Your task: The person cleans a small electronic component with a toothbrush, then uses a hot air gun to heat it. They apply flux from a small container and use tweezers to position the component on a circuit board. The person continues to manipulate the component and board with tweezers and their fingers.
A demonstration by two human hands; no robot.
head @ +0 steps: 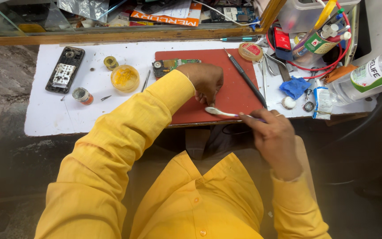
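My right hand grips the handle of a white toothbrush, its bristled head pointing left over the red work mat. My left hand rests on the mat with the fingers curled down near the brush head; whether it pinches a small part I cannot tell. A green circuit board lies at the mat's far left corner, just beyond my left wrist. Both arms wear yellow sleeves.
On the white bench: an opened phone body, a yellow paste tub, a small tin, a solder spool, a black-handled tool, a round tin, tweezers, blue cloth, clear bottle.
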